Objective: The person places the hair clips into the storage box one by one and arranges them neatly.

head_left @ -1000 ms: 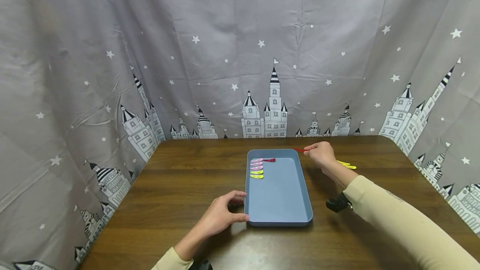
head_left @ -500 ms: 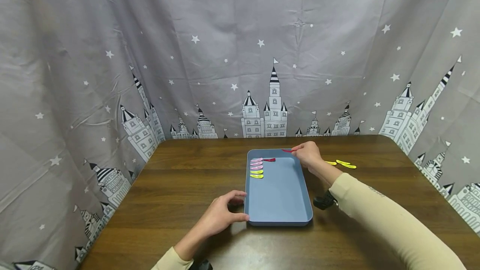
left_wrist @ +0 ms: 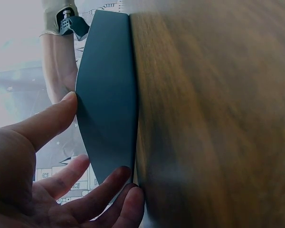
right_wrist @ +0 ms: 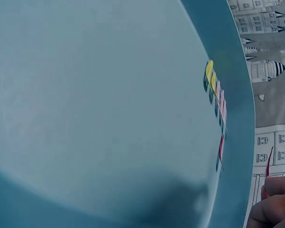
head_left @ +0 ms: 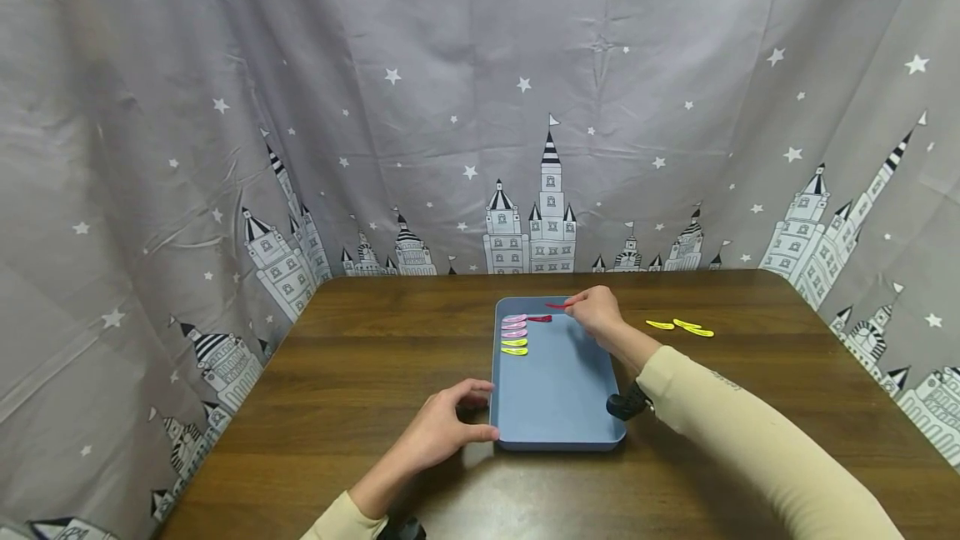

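Note:
A blue-grey tray [head_left: 558,398] lies on the table. My right hand [head_left: 596,312] pinches a red snap hair clip [head_left: 556,306] over the tray's far end, its pointed end sticking out leftward past the fingertips. Below it, another red hair clip [head_left: 540,319] lies in the tray, just right of several pink hair clips [head_left: 514,326] stacked in a column. Two yellow hair clips [head_left: 514,347] continue that column toward me. At the tray's near left side, my left hand [head_left: 441,430] rests thumb and fingers against the outer wall [left_wrist: 107,95], fingers spread.
Three loose yellow hair clips [head_left: 684,326] lie on the wooden table [head_left: 375,348] right of the tray. A grey curtain [head_left: 420,107] printed with castles and stars hangs behind the table and along its left side.
My right hand has carried the red hair clip leftward from beyond the tray's far right corner to over its far end, uncovering the loose yellow clips. The left hand stays put.

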`<move>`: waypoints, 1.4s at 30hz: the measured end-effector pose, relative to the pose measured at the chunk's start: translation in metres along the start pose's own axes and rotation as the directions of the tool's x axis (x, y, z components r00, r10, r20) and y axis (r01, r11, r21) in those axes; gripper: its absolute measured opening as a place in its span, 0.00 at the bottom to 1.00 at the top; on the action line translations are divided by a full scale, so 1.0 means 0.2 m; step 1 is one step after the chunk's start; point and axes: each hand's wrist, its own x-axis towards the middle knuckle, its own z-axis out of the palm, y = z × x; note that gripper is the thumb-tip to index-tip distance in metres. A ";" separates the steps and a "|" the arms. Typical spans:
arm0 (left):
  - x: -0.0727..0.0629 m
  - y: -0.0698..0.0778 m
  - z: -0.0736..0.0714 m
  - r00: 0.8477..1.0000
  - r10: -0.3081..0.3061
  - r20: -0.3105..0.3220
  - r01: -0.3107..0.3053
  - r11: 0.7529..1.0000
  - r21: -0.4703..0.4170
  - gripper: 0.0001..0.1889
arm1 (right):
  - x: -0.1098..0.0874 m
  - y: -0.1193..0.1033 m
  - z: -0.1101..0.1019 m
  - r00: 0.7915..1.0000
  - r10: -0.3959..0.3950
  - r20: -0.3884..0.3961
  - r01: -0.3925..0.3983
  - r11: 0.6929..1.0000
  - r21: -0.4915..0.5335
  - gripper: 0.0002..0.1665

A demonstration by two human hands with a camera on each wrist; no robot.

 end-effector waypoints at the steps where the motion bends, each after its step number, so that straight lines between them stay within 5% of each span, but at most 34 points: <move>1: 0.00 0.00 0.00 1.000 0.001 0.000 -0.001 1.000 -0.002 0.32 | 0.00 0.00 0.01 1.000 -0.001 0.003 0.001 1.000 0.001 0.13; 42: 0.00 0.00 0.00 1.000 -0.005 0.007 0.005 1.000 -0.001 0.32 | 0.03 0.10 0.23 0.999 -0.004 -0.037 0.002 0.998 -0.059 0.08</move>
